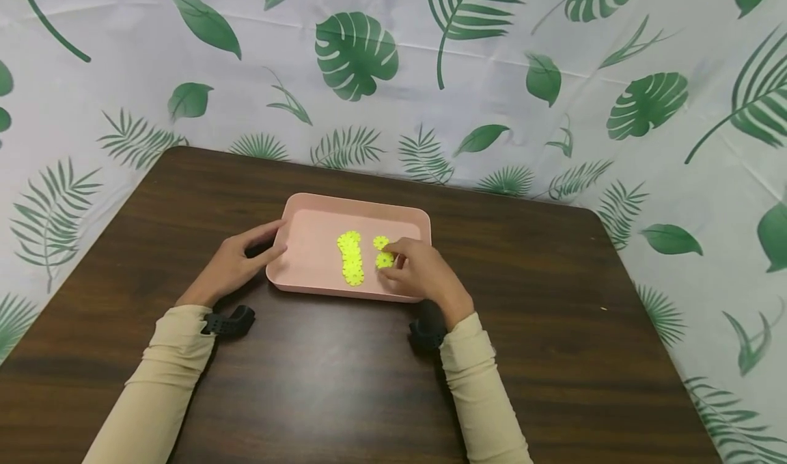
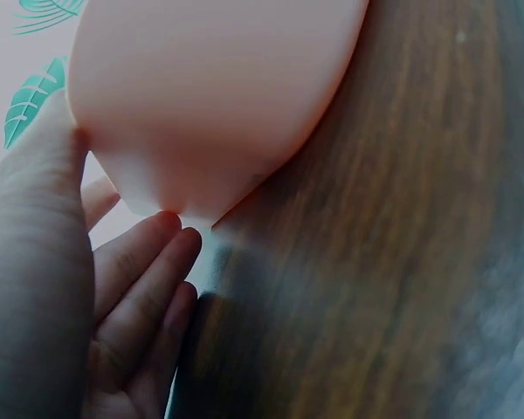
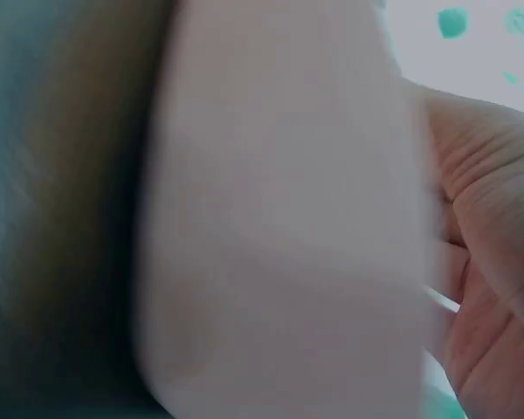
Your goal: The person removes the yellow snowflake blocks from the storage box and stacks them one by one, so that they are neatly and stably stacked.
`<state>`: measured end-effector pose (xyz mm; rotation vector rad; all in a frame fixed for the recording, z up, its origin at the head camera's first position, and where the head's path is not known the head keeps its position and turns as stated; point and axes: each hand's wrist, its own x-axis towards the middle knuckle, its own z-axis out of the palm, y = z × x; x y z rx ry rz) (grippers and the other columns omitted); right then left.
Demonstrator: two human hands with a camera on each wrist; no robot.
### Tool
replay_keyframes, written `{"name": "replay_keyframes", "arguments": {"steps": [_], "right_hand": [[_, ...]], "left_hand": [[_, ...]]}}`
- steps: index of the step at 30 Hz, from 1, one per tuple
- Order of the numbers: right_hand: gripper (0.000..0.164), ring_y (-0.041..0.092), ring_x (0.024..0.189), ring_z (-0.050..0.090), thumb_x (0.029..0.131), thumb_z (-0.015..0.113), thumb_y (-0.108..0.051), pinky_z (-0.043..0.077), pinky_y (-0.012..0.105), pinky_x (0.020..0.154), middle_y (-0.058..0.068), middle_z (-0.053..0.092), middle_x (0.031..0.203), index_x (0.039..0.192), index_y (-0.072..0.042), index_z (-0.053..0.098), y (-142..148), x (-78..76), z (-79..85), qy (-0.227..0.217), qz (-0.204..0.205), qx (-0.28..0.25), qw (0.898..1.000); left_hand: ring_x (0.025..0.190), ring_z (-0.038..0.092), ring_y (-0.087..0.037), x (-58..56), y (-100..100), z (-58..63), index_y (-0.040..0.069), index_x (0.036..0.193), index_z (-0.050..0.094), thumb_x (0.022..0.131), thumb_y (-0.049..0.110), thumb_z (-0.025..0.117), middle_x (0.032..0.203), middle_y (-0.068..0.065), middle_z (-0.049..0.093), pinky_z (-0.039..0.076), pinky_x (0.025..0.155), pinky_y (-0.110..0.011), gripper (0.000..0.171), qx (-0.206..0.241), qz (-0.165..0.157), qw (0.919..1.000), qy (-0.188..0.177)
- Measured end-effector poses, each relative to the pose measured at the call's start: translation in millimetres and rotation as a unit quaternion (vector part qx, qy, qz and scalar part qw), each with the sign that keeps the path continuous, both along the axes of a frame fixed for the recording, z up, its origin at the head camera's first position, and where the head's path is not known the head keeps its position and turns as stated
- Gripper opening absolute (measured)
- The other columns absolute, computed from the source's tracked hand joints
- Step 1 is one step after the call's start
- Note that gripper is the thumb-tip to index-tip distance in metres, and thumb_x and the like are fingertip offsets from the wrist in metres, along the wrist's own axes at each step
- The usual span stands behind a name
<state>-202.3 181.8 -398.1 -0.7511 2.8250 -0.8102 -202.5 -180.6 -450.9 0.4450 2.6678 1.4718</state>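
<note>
Head cam: L hand (image 1: 236,259), fingers loosely spread, touches L end of a pink tray (image 1: 310,245), its long axis L–R, on a dark table (image 1: 541,314). R hand (image 1: 421,269), thumb & forefinger a narrow gap apart, is at a yellow disc (image 1: 384,260) in tray; can't tell if pinched. Disc's flat, round, notched; beside it, an overlapping yellow row (image 1: 352,259) runs near-to-far. L wrist: near-straight fingers meet tray's corner. R wrist: blurry tray wall hides fingertips.

Bench (image 1: 553,368) is dk brown w/ streaky wood grain, rounded far corners, a bit shiny nr front ctr. Pink rect. tray (image 1: 311,245) w/ rounded corners sits on it, twd far edge. Small pale speck (image 1: 603,308) on R side, well apart from tray.
</note>
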Motion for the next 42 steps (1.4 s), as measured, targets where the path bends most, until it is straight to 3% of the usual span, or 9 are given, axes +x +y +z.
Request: {"name": "replay_keyframes", "arguments": {"steps": [5, 11, 16, 21, 28, 31, 37, 42], "right_hand": [[0.032, 0.022, 0.082, 0.062, 0.092, 0.082, -0.016, 0.055, 0.038, 0.073, 0.008, 0.067, 0.096, 0.120, -0.001, 0.074, 48.3, 3.2, 13.0, 0.042, -0.068, -0.049, 0.996], [0.037, 0.031, 0.092, 0.063, 0.093, 0.080, -0.017, 0.055, 0.047, 0.082, 0.017, 0.066, 0.103, 0.122, 0.004, 0.071, 104.9, 6.7, 6.5, 0.018, -0.165, -0.048, 0.985], [0.038, 0.030, 0.093, 0.064, 0.091, 0.082, -0.018, 0.054, 0.045, 0.083, 0.018, 0.066, 0.105, 0.119, 0.005, 0.073, 125.6, 5.2, -11.4, -0.030, -0.169, -0.026, 0.985], [0.033, 0.026, 0.089, 0.059, 0.090, 0.084, -0.019, 0.051, 0.038, 0.078, 0.015, 0.064, 0.102, 0.115, 0.002, 0.077, 130.7, 1.7, -20.3, -0.050, -0.157, -0.027, 0.986], [0.046, 0.029, 0.096, 0.059, 0.092, 0.082, -0.022, 0.052, 0.045, 0.084, 0.016, 0.062, 0.110, 0.130, 0.001, 0.070, 129.9, 2.1, -16.8, -0.068, -0.163, -0.014, 0.984], [0.048, 0.033, 0.101, 0.060, 0.096, 0.078, -0.024, 0.052, 0.051, 0.090, 0.018, 0.062, 0.114, 0.135, 0.001, 0.066, 119.4, 1.9, -8.7, -0.048, -0.166, -0.022, 0.985], [0.034, 0.036, 0.099, 0.064, 0.098, 0.074, -0.015, 0.054, 0.054, 0.092, 0.020, 0.064, 0.107, 0.126, 0.003, 0.071, 75.4, -1.6, 14.1, 0.040, -0.149, -0.073, 0.985], [0.028, 0.032, 0.089, 0.063, 0.096, 0.076, -0.009, 0.056, 0.049, 0.085, 0.020, 0.066, 0.107, 0.120, 0.005, 0.073, 23.8, -9.8, 21.2, 0.064, -0.091, -0.090, 0.990]], "left_hand": [[0.145, 0.044, -0.034, 0.4, 0.8, -1.2, 0.020, 0.158, 0.047, 0.102, 0.045, 0.066, 0.156, -0.012, 0.050, 0.036, 0.114, -0.061, 0.064, 0.001, 0.003, 1.0000, 0.001], [0.145, 0.043, -0.035, 2.0, 0.6, 1.3, 0.019, 0.158, 0.047, 0.102, 0.047, 0.066, 0.156, -0.013, 0.049, 0.035, 0.114, -0.062, 0.065, -0.002, 0.011, 0.9999, -0.009], [0.145, 0.043, -0.036, 4.4, -0.5, 0.1, 0.020, 0.158, 0.047, 0.102, 0.046, 0.065, 0.156, -0.014, 0.049, 0.035, 0.114, -0.062, 0.065, -0.002, 0.008, 0.9999, -0.015], [0.144, 0.044, -0.037, 4.6, -0.6, -1.6, 0.020, 0.158, 0.047, 0.102, 0.045, 0.065, 0.156, -0.014, 0.049, 0.035, 0.114, -0.062, 0.064, 0.000, 0.010, 0.9999, -0.012], [0.144, 0.044, -0.037, 1.1, 1.3, 2.0, 0.020, 0.158, 0.047, 0.102, 0.043, 0.066, 0.156, -0.014, 0.050, 0.035, 0.114, -0.063, 0.064, -0.004, 0.011, 0.9998, -0.013], [0.145, 0.044, -0.034, 0.2, 0.3, 3.5, 0.022, 0.157, 0.048, 0.101, 0.045, 0.067, 0.156, -0.011, 0.050, 0.035, 0.115, -0.061, 0.063, -0.002, 0.015, 0.9997, -0.018], [0.144, 0.045, -0.029, -2.3, -0.8, 2.9, 0.023, 0.156, 0.049, 0.100, 0.047, 0.067, 0.155, -0.008, 0.051, 0.035, 0.116, -0.058, 0.063, 0.009, 0.016, 0.9996, -0.023], [0.144, 0.045, -0.032, -1.7, -1.6, -3.5, 0.020, 0.157, 0.048, 0.101, 0.047, 0.066, 0.156, -0.010, 0.050, 0.036, 0.115, -0.059, 0.065, 0.015, 0.010, 0.9996, -0.020]]}}
